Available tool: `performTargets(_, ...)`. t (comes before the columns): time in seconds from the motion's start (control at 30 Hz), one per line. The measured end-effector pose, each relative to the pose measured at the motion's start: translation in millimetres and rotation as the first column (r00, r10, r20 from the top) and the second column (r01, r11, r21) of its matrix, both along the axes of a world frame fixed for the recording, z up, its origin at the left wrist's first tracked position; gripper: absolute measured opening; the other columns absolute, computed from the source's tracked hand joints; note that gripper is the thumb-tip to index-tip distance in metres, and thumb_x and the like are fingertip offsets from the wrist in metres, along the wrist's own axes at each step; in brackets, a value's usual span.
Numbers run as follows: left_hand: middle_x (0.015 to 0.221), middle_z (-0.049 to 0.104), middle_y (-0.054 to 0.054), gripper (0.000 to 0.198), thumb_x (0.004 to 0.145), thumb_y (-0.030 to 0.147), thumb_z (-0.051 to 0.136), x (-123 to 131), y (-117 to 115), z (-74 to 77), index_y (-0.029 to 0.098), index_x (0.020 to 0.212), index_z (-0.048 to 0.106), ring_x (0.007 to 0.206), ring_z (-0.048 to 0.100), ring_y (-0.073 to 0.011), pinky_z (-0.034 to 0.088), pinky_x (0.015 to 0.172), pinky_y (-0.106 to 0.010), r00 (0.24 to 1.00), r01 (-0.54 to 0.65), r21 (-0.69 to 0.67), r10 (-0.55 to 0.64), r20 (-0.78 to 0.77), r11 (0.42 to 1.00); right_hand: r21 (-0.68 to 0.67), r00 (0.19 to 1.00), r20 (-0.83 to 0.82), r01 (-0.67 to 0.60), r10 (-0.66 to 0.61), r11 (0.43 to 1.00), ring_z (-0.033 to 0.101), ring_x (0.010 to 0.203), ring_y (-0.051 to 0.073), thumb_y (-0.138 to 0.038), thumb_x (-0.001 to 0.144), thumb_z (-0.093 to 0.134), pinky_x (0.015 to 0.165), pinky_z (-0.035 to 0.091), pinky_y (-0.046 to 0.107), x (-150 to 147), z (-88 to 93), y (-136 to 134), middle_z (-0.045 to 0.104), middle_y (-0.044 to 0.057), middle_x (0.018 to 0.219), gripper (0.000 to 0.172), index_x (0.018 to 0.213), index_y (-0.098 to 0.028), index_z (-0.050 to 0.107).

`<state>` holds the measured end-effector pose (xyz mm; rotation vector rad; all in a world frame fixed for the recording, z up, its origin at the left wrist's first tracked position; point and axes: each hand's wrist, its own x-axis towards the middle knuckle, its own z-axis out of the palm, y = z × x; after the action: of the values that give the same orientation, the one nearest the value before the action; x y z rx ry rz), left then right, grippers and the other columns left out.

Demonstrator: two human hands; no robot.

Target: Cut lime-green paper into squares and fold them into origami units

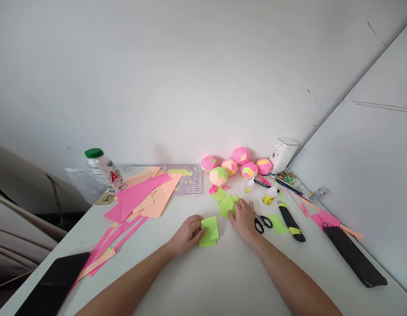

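**Left hand** [187,235]: fingers curled and closed on the near-left edge of the folded green sheet [210,231], pinning it flat to the white table [230,272].

**Right hand** [244,217]: palm down, fingers loosely spread and holding nothing, tips resting on the loose green squares [225,202] at 1 o'clock from the sheet.

**Step, as judged:** one piece is held steady while another is picked from the pile. Lifting a single square calls for a light pinch, since the squares overlap.

**Around the hands:**
- Scissors [262,222] just beside the right hand at 3 o'clock.
- Utility knife [291,223] beyond the scissors.
- Glue bottle [269,196] at 2 o'clock.
- Paper balls [236,166] at 12 o'clock, against the wall.
- Pink and orange sheets [147,197] at 10 o'clock.
- Capped bottle [105,171] past those sheets.
- Dark phone [55,281] at 8 o'clock.
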<state>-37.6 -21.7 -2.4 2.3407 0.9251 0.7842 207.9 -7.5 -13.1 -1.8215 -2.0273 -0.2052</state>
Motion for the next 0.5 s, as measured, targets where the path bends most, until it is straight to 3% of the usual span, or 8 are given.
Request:
performTargets(0.17,0.096,0.060,-0.008,0.026,0.090,0.026,0.039,-0.4,-1.0,3.1,0.020,0.065,0.045,0.087,0.056,-0.0191,0.050,0.078,-0.037,1.000,-0.007,-0.024,0.007,-0.004,1.000,0.026,1.000,0.014,-0.023,0.023,0.999,0.045,0.120,0.031,-0.029,0.084,0.049,0.106,0.021,0.053,-0.4,-1.8,-0.5,0.057,0.017,0.122,0.032,0.112,-0.015,0.058)
performTargets(0.5,0.102,0.059,-0.008,0.026,0.090,0.027,0.038,-1.9,-1.8,5.3,0.020,0.066,0.044,0.091,0.056,-0.0194,0.049,0.080,-0.035,0.999,0.016,-0.121,-0.011,0.035,0.992,0.037,1.000,-0.008,-0.012,0.012,0.999,0.043,0.121,0.031,-0.018,0.077,0.049,0.106,0.024,0.050,-1.5,-3.5,-0.7,0.056,0.020,0.121,0.032,0.107,-0.009,0.056)
